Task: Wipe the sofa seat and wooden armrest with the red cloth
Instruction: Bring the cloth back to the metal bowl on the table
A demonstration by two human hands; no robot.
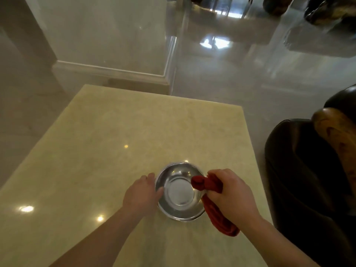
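Observation:
My right hand [232, 195] is closed around the red cloth [207, 185]. One bunched end of the cloth sticks out over the steel bowl [180, 191], and the other end hangs below my wrist. My left hand [141, 193] rests against the bowl's left rim, thumb on the edge. The bowl stands on a beige stone table [134, 141]. To the right is the dark leather sofa seat [300, 170] with its curved wooden armrest [339, 135].
A glossy tiled floor [231, 74] spreads beyond the table. A pale wall corner with a skirting board [115, 71] stands at the back left. Dark furniture [327, 14] sits at the far top right. A narrow strip of floor separates table and sofa.

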